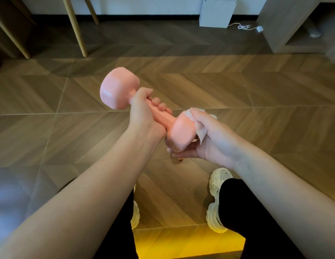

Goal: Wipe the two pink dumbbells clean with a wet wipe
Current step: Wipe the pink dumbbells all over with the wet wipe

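Nearest the viewer, black trousers [247, 212] and pale chunky shoes [218, 199] frame a strip of floor, and two bare forearms reach forward over them.

Just beyond, in the middle of the scene, both hands hold one pink dumbbell [181, 131] in the air above the floor, tilted so that its near head sits low to the right and its far head [119, 90] is raised to the left. The right hand [209, 139] cups the near head, fingers curled under and round it, with the wet wipe [201, 134] pressed between palm and head. The wipe is crumpled, and part of it shows over the top of that head. The left hand [144, 113] is wrapped tight round the handle, its fingertips showing on the far side. The second dumbbell is not in view.

The dumbbell looks rigid and dense, with a smooth coating that is likely to turn slick once damp. The narrow handle is the sound place to hold it, since the blocky heads give a curled hand little to close on. The wipe is thin and limp. It will bunch unless the fingers keep it flat against the surface.

Farther off lies the herringbone floor [237, 90]. Against the far wall stand slanted wooden legs [77, 25] on the left, a white box [217, 12] with a loose cable [243, 27], and a grey cabinet [286, 25] on the right.
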